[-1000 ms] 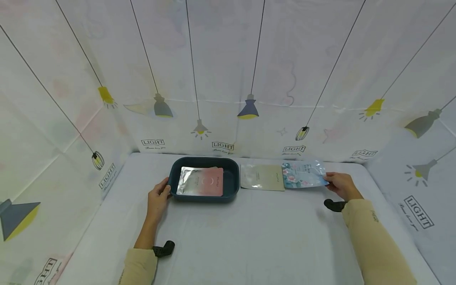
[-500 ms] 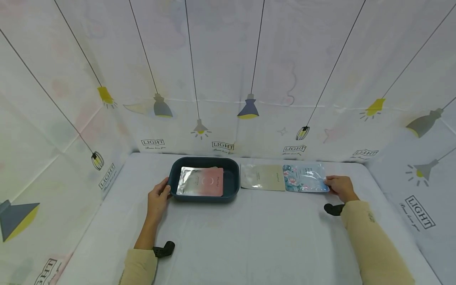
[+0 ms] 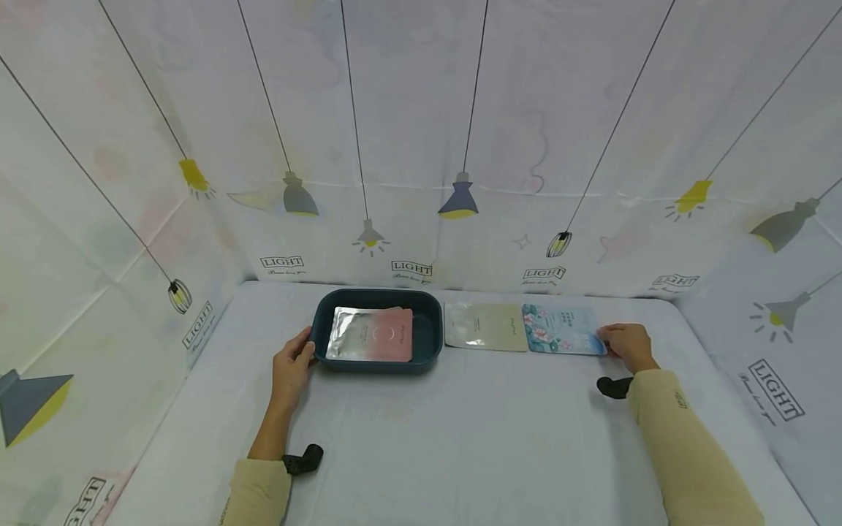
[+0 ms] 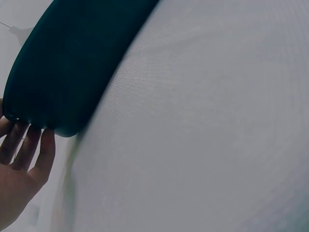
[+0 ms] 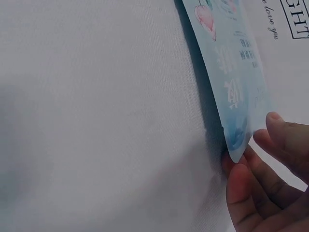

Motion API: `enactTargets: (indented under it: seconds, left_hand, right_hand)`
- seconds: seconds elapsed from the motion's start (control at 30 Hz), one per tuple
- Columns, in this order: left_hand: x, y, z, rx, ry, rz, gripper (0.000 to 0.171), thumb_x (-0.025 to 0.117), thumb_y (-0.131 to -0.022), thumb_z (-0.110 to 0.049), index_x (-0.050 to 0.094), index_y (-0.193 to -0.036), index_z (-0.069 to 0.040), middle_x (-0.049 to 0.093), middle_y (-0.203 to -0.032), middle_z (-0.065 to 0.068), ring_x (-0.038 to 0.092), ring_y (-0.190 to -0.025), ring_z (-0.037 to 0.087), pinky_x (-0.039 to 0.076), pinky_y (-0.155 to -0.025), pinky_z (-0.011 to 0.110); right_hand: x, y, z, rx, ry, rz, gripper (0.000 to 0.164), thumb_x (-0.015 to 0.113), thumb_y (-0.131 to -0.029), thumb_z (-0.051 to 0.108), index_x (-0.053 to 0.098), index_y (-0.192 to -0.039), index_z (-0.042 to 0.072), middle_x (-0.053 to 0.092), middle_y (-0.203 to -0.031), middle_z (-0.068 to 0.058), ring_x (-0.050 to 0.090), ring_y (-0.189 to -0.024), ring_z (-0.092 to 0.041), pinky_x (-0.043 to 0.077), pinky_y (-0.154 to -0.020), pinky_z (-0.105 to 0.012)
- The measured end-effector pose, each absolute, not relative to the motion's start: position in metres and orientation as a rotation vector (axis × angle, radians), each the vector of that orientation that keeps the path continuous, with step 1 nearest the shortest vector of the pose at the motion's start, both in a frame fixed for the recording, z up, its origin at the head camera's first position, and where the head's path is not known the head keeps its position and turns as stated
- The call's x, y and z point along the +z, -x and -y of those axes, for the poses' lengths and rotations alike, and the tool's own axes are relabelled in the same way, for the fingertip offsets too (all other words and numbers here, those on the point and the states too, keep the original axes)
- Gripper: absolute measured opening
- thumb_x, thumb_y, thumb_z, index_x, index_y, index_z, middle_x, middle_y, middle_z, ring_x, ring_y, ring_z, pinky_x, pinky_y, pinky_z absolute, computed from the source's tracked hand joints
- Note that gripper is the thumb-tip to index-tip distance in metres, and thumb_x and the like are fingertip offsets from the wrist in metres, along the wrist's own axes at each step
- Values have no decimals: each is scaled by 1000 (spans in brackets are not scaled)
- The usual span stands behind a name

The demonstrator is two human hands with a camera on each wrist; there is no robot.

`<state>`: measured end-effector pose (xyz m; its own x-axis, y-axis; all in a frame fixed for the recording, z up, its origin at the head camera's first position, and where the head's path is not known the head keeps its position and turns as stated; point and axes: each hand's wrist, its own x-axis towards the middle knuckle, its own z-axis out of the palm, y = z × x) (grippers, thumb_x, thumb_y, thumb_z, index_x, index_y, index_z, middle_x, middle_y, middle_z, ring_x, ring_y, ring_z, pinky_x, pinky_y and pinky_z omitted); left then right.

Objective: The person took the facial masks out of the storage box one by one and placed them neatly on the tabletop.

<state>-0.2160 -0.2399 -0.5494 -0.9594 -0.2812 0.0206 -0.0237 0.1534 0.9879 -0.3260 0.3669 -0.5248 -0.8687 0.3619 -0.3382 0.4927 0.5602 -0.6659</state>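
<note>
A dark teal tray sits on the white table with a pink and silver sachet lying in it. My left hand rests against the tray's left end, thumb at the rim. In the left wrist view its straight fingers touch the tray's outer wall. A beige sachet lies right of the tray, and a blue floral sachet lies next to it. My right hand pinches that sachet's right corner. In the right wrist view the blue sachet sits between the right hand's thumb and fingers.
White sheets printed with hanging lamps wall the table in at the back and both sides. The table's cloth stretches bare in front of the tray and sachets. Black wrist mounts sit on both forearms.
The blue sachet, held lifted and tilted a second ago, has come down almost flat beside the beige one. My right hand moved slightly with it. The left hand stayed put.
</note>
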Motion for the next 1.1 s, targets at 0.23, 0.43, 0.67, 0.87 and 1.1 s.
enactTargets:
  seconds: [0.23,0.43,0.67,0.87,1.1]
  left_hand:
    - [-549,215,240,-1897,-301,2230,43,47,-103,-17,45,-144,-5,49,-144,15,53,-127,27,52,-82,7]
    - [-549,215,240,-1901,-293,2226,43,47,-103,-15,45,-144,-4,48,-145,16,52,-128,29,53,-83,8]
    - [-549,216,239,-1888,-262,2205,43,47,-103,-14,44,-144,-1,48,-146,19,53,-126,31,53,-82,7]
    - [-549,217,240,-1897,-272,2199,44,47,-103,-15,44,-144,-1,48,-146,19,53,-126,29,53,-82,7]
    - [-544,214,239,-1972,-293,2179,44,47,-103,-13,42,-145,0,46,-148,18,50,-130,29,51,-81,5]
  right_hand:
    - [-522,325,-372,-1204,-715,-2618,46,58,-95,22,55,-129,-9,64,-89,-10,57,-72,-16,53,-60,-25]
    - [-518,324,-373,-1207,-700,-2584,51,57,-97,28,51,-132,-9,63,-96,-12,58,-74,-15,55,-65,-25]
    - [-510,324,-366,-1236,-585,-2570,56,55,-98,33,49,-134,-10,66,-100,-13,60,-74,-11,56,-66,-22]
    - [-504,323,-347,-1297,-494,-2543,55,54,-99,30,47,-136,-10,66,-105,-13,62,-78,-12,56,-71,-22]
    - [-499,327,-328,-1494,-493,-2473,49,51,-101,28,50,-135,-7,65,-89,1,65,-75,-6,60,-77,-24]
